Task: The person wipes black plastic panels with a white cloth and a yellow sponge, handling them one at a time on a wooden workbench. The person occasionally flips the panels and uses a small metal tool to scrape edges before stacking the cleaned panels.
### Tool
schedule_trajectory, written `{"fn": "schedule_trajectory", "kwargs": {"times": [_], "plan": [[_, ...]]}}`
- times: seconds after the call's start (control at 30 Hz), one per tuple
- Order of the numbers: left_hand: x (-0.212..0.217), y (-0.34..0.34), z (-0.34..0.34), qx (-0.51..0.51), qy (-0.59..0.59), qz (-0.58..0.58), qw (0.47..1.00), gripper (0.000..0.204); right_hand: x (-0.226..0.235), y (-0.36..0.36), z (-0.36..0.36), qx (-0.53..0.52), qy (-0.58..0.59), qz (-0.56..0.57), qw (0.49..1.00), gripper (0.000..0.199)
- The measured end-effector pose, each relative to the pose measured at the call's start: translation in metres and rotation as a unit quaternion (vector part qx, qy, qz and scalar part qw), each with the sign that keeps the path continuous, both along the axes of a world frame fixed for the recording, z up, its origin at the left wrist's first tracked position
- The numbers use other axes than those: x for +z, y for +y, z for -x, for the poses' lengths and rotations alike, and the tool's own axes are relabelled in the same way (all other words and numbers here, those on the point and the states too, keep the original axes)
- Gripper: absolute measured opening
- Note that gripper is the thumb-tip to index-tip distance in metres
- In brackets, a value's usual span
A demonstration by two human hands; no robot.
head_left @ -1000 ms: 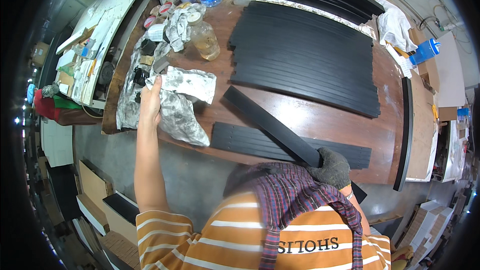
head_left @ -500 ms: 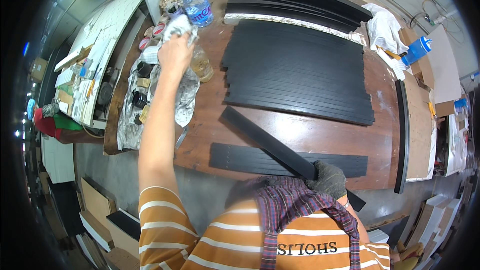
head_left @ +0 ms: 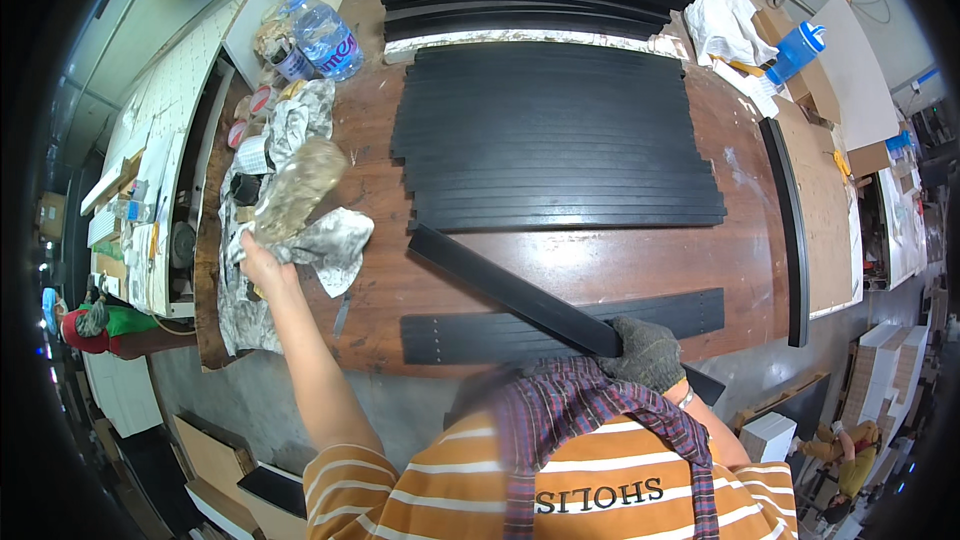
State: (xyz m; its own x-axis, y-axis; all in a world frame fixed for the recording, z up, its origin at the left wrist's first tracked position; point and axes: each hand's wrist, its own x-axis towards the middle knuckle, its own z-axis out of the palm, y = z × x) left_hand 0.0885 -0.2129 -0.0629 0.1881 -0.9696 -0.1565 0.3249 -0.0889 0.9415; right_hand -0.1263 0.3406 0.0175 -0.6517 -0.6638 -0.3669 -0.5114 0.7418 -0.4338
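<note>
On a dark brown wooden workbench point(head_left: 640, 270) in a cluttered workshop, my gloved right hand point(head_left: 648, 352) is clamped around a long black strip point(head_left: 510, 290) lying slantwise over a flat black slat point(head_left: 480, 335). My bare left hand point(head_left: 258, 258) grips a blurred, crumpled rag point(head_left: 298, 188) (lifted above stained cloths point(head_left: 335, 245)). More black slats point(head_left: 555, 135) are stacked beyond; a water bottle point(head_left: 322, 35) stands far left.

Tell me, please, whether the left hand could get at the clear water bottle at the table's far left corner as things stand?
Probably not freely: the left hand already holds a jar, though nothing blocks the way to the water bottle.
</note>
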Motion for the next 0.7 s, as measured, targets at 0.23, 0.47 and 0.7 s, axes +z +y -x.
{"fn": "schedule_trajectory", "kwargs": {"times": [0.23,0.47,0.7], "plan": [[0.045,-0.008,-0.014,0.069,0.020,0.025,0.997,0.040,-0.009,0.002,-0.001,0.006,0.015,0.040,0.999,0.037],[0.075,0.003,0.024,-0.074,-0.567,0.507,0.645,0.037,-0.011,0.006,-0.009,-0.061,-0.020,0.062,0.996,0.042],[0.106,0.052,0.070,-0.051,-0.450,0.420,0.786,0.041,-0.001,0.000,-0.016,-0.074,0.003,0.065,0.995,0.044]]}}
